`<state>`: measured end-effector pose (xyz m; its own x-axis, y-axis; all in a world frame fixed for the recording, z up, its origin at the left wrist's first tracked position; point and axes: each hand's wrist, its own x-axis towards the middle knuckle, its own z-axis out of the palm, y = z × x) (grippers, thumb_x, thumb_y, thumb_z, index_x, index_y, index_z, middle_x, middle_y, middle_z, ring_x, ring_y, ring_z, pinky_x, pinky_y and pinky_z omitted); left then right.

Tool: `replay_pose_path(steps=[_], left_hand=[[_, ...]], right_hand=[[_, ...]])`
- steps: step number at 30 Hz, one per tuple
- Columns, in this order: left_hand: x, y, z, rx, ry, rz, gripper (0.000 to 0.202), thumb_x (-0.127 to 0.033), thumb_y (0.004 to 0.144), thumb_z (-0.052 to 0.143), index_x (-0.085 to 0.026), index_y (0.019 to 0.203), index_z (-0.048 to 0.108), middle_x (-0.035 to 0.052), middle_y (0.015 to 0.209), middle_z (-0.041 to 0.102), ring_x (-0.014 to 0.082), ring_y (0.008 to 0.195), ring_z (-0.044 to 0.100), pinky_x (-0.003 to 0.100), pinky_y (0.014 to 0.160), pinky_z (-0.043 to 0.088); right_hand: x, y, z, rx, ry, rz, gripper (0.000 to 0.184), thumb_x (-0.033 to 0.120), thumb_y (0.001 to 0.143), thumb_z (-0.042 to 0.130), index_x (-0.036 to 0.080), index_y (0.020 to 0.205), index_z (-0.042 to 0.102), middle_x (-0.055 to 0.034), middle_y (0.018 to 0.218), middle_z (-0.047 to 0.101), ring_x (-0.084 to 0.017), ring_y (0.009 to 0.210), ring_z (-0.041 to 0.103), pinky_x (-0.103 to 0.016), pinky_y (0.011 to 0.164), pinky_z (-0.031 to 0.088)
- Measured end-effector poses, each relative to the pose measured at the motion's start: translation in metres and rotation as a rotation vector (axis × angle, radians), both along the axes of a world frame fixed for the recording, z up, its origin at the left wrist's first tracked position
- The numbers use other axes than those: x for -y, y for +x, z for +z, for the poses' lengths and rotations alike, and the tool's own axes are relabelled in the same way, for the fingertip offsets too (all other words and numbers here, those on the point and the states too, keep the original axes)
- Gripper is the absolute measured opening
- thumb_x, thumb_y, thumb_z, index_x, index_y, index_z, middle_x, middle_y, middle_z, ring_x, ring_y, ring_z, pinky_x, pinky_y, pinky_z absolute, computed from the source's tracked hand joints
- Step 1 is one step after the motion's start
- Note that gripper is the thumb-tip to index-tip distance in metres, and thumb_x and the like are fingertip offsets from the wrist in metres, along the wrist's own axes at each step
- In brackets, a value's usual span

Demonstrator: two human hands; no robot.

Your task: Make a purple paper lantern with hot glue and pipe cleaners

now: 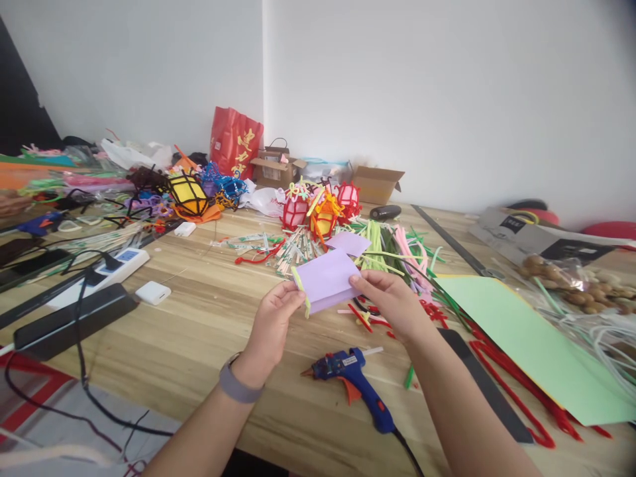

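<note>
A folded piece of purple paper (325,277) is held up above the table between my two hands. Along its left edge runs a yellow-green fuzzy strip (301,291). My left hand (278,315) pinches that edge, a grey band around its wrist. At the paper's right side, my right hand (390,298) grips between thumb and fingers. Behind it lies another purple paper piece (349,243). Below the hands, a blue glue gun (355,377) with an orange trigger rests on its side, nozzle pointing left.
Small lanterns (325,215) and green pipe cleaners (375,242) lie behind my hands. A light green sheet (536,344) and red pipe cleaners (517,377) are at the right. A power strip (132,262) with cables and a white case (154,292) sit left.
</note>
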<state>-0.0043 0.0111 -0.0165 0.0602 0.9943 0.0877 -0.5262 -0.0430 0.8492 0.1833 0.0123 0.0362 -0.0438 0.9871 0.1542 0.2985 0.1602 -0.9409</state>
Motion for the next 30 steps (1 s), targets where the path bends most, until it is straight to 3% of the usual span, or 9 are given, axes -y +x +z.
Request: replay_pose_path(steps=[3,5,8,13,19,21,24,27,30], left_hand=[[-0.001,0.0,-0.003,-0.061,0.03,0.054,0.013,-0.031,0.076,0.066,-0.018,0.075,0.064,0.0026,0.078,0.066,0.0157,0.076,0.057,0.024,0.072,0.042],[-0.001,-0.001,-0.006,-0.09,0.045,0.078,0.02,-0.034,0.079,0.063,-0.018,0.066,0.061,0.0018,0.07,0.063,0.0155,0.071,0.055,0.024,0.067,0.04],[-0.002,-0.001,-0.009,-0.084,0.031,0.093,0.022,-0.036,0.079,0.063,-0.019,0.066,0.061,0.0021,0.069,0.063,0.0163,0.07,0.055,0.024,0.065,0.04],[-0.002,-0.001,-0.008,-0.061,-0.026,0.139,0.023,-0.039,0.081,0.061,-0.018,0.086,0.069,0.006,0.087,0.07,0.0185,0.083,0.06,0.025,0.073,0.042],[0.005,-0.005,-0.003,-0.381,0.093,0.208,0.018,-0.031,0.073,0.071,-0.021,0.088,0.073,0.0043,0.092,0.07,0.0194,0.09,0.058,0.024,0.081,0.039],[0.007,-0.006,-0.001,-0.485,0.14,0.274,0.013,-0.026,0.069,0.074,-0.022,0.081,0.073,0.0027,0.086,0.069,0.0188,0.086,0.057,0.023,0.079,0.038],[0.007,-0.007,0.0,-0.566,0.194,0.379,0.002,-0.024,0.071,0.072,-0.022,0.072,0.071,0.0006,0.074,0.064,0.0174,0.076,0.054,0.022,0.074,0.037],[0.006,-0.007,-0.002,-0.632,0.23,0.445,0.002,-0.024,0.075,0.068,-0.023,0.076,0.07,-0.0004,0.07,0.062,0.0162,0.07,0.052,0.022,0.069,0.037],[0.006,-0.008,-0.004,-0.685,0.257,0.501,0.005,-0.025,0.076,0.067,-0.023,0.081,0.068,0.0,0.073,0.062,0.0159,0.069,0.053,0.023,0.068,0.038]], right_hand=[[0.001,-0.001,-0.001,0.123,0.048,-0.034,0.036,0.054,0.073,0.062,0.019,0.068,0.066,0.0005,0.066,0.061,-0.014,0.062,0.052,-0.026,0.061,0.04],[0.003,-0.002,0.0,0.181,0.063,-0.046,0.036,0.055,0.074,0.061,0.019,0.067,0.066,0.0006,0.065,0.06,-0.014,0.06,0.051,-0.025,0.058,0.039],[0.005,-0.004,0.001,0.175,0.029,-0.024,0.039,0.057,0.071,0.063,0.018,0.064,0.065,0.0008,0.061,0.058,-0.013,0.057,0.049,-0.025,0.055,0.037],[0.002,-0.005,0.0,-0.093,-0.074,-0.008,0.043,0.06,0.062,0.069,0.019,0.058,0.059,0.0028,0.054,0.051,-0.011,0.051,0.041,-0.025,0.051,0.034],[-0.008,0.003,-0.011,-0.398,-0.128,-0.075,0.044,0.055,0.059,0.075,0.02,0.053,0.05,0.0076,0.045,0.036,-0.008,0.043,0.031,-0.023,0.044,0.029],[-0.007,0.002,-0.012,-0.431,-0.133,-0.066,0.041,0.053,0.06,0.076,0.019,0.056,0.054,0.0076,0.045,0.038,-0.007,0.043,0.032,-0.022,0.043,0.03],[-0.003,-0.004,-0.011,-0.394,-0.179,0.014,0.035,0.051,0.059,0.078,0.019,0.069,0.066,0.004,0.055,0.056,-0.009,0.049,0.044,-0.022,0.049,0.038],[0.002,-0.013,-0.011,-0.314,-0.232,0.067,0.038,0.048,0.053,0.082,0.019,0.076,0.072,-0.001,0.073,0.069,-0.015,0.065,0.058,-0.027,0.062,0.047],[0.003,-0.019,-0.015,-0.268,-0.206,0.007,0.042,0.05,0.053,0.081,0.019,0.079,0.074,-0.003,0.077,0.072,-0.019,0.07,0.061,-0.029,0.063,0.047]])
